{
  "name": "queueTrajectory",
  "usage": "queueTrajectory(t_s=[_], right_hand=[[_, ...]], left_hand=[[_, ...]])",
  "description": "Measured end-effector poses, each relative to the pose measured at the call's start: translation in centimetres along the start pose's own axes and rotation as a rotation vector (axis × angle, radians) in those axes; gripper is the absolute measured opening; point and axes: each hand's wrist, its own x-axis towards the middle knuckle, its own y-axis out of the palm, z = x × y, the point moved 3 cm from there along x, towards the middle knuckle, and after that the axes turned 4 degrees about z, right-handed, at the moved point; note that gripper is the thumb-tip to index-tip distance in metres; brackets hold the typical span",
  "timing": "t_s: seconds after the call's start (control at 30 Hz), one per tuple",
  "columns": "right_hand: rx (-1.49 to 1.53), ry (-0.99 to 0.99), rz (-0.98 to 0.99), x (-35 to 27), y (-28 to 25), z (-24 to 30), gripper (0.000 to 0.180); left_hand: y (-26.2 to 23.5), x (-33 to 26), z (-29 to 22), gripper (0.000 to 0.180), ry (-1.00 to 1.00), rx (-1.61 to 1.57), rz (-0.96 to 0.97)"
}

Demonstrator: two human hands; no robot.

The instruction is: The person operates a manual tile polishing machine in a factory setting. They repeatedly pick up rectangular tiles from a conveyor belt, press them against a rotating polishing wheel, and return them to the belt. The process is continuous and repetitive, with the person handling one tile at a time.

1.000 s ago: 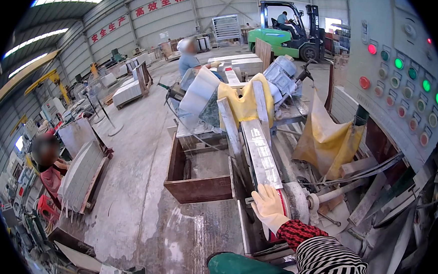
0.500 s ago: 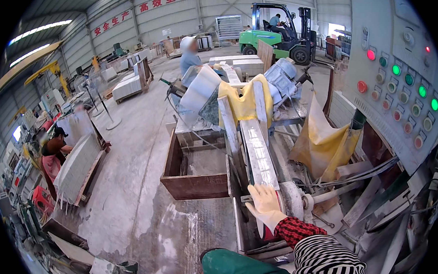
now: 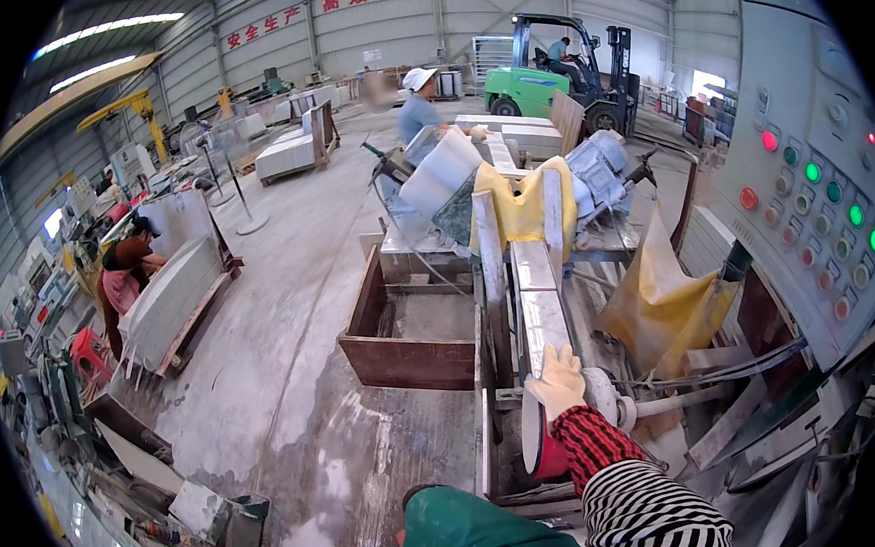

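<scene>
The right hand, in a pale work glove, lies flat on the near end of a long pale stone strip. Palm down, fingers spread wide and pointing away from the person, it presses on the slab rather than closing around anything. A red knitted cuff and a black-and-white striped sleeve run back from it to the lower edge. The left hand is out of sight.

The strip runs straight away from the fingertips along the machine bed, its far end passing under a yellow cover well beyond the hand. Just right of the wrist and touching the sleeve sits a round grey drum with a metal shaft sticking out to the right. Further right hangs a yellow bag, and beyond that stands a grey control panel studded with red and green lamps.

Left of the hand, beside the bed, stands an open rusty-brown metal trough on the wet concrete floor.

Far ahead, a person in a white cap stands at the other end of the machine, with a green forklift behind. Well off to the left, another person bends beside a leaning stone slab.
</scene>
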Motion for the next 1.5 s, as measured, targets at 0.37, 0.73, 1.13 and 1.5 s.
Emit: queueTrajectory(t_s=[0.37,0.73,1.13,1.5], right_hand=[[-0.007,0.195,0.133,-3.1,-3.0,2.7,0.072],[0.774,0.186,0.374,-5.9,-5.9,4.2,0.093],[0.636,-1.394,0.644,-17.8,-3.6,27.5,0.093],[0.824,-2.172,0.624,-35.7,-10.6,38.8,0.066]], left_hand=[[-1.0,1.6,-1.0,0.041,-0.135,-0.114,0.044],[3.1,-1.9,1.3,0.022,-0.670,-1.163,-0.357],[-4.4,5.4,-15.8,0.062,-0.403,-2.571,0.273],[-7.5,-7.4,1.4,0.044,-1.003,-2.018,-0.765]])
